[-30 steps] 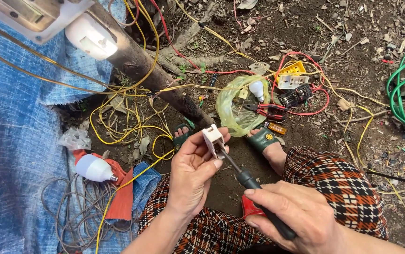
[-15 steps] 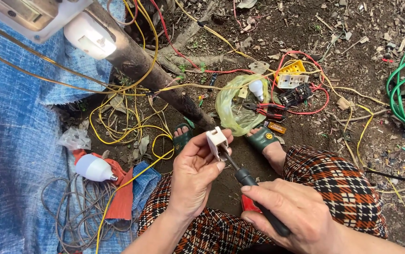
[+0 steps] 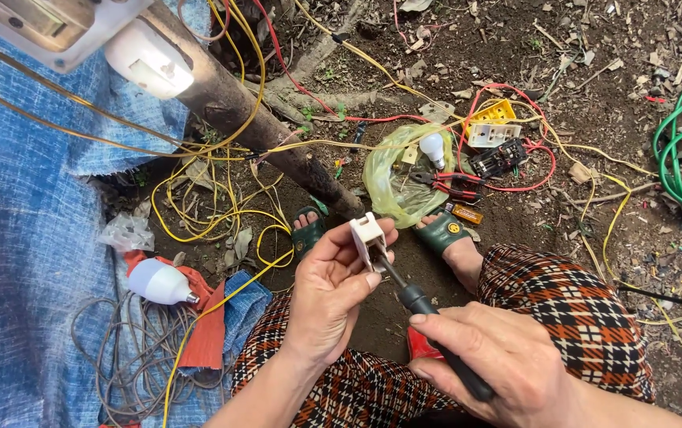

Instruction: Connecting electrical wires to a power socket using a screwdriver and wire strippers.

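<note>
My left hand [image 3: 331, 292] holds a small white plastic electrical fitting [image 3: 368, 235] pinched between thumb and fingers, raised in front of my knees. My right hand [image 3: 499, 358] grips the black handle of a screwdriver [image 3: 430, 323], whose metal shaft runs up and left so that its tip sits against the underside of the white fitting. Both hands hover over my lap, which is covered in checked red, black and white cloth. My feet in green sandals [image 3: 445, 230] rest on the dirt just beyond the hands.
A wooden pole [image 3: 262, 127] slants across the ground with yellow wires [image 3: 222, 198] tangled around it. A white bulb [image 3: 159, 282] lies on red cloth at left, near grey cable coils [image 3: 119, 357]. A plastic bag with another bulb [image 3: 433, 147], pliers, switch parts and green cable [image 3: 678, 150] lie beyond.
The hands stay nearly still; the white fitting has turned slightly in my left fingers while the screwdriver tip remains against it.
</note>
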